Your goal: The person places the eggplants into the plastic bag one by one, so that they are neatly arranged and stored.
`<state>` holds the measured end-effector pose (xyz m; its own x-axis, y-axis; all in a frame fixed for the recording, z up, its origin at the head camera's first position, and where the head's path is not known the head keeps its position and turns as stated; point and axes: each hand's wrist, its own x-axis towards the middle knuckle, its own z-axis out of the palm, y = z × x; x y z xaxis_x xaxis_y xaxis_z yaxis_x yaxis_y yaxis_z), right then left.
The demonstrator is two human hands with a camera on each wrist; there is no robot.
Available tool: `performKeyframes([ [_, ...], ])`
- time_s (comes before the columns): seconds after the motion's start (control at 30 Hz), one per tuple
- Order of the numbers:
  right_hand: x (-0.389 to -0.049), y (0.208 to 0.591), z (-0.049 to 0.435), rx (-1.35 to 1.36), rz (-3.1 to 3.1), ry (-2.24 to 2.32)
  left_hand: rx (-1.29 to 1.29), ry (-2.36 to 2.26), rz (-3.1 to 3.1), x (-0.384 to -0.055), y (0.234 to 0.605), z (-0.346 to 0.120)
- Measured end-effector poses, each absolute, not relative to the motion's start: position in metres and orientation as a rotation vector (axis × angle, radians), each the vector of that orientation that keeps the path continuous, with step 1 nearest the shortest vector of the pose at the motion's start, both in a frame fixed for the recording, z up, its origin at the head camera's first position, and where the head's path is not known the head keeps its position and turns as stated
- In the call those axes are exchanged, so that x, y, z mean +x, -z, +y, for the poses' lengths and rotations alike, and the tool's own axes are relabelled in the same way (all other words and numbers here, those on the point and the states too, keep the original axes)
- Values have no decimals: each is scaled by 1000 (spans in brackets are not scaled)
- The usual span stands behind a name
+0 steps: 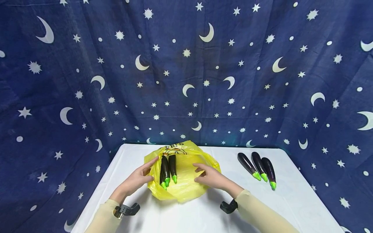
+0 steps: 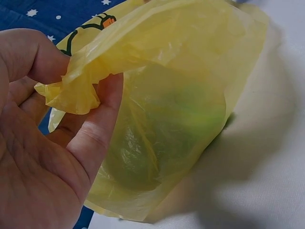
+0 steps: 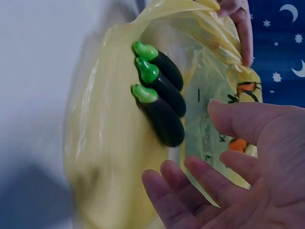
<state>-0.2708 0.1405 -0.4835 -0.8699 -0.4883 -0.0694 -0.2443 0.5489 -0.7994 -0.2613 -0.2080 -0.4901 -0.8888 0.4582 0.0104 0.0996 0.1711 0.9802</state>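
Toward the back of the white tabletop, a yellow plastic bag lies with its mouth spread toward you. Three eggplants sit side by side inside it, in its left part, green stem ends pointing your way. To the right of the bag, well apart from it, three loose eggplants lie close beside one another, green ends also turned toward you.

Your left grip pinches the bunched edge of the bag between thumb and fingers. Your right grip is empty, its fingers loosely spread at the right part of the mouth; whether it touches the plastic, you cannot tell from these views.

The step in hand looks like readying the mouth partway through bagging, about half done by count. The next move seems to call for a firm left pinch, so the thin edge does not sag, while your right grip reaches out, takes one loose eggplant around its dark body and brings it in.
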Motion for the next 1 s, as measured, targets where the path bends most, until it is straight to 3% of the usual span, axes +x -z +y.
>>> performKeyframes([
  [0.3, -253, 477, 198, -605, 2540, 1267, 545, -1784, 2146, -264, 492, -209],
  [0.63, -244, 476, 249, -372, 2647, 1198, 552, -1798, 2124, -264, 490, -209],
  [1.0, -235, 483, 288, -401, 2560, 1108, 557, -1796, 2119, -265, 491, -210],
])
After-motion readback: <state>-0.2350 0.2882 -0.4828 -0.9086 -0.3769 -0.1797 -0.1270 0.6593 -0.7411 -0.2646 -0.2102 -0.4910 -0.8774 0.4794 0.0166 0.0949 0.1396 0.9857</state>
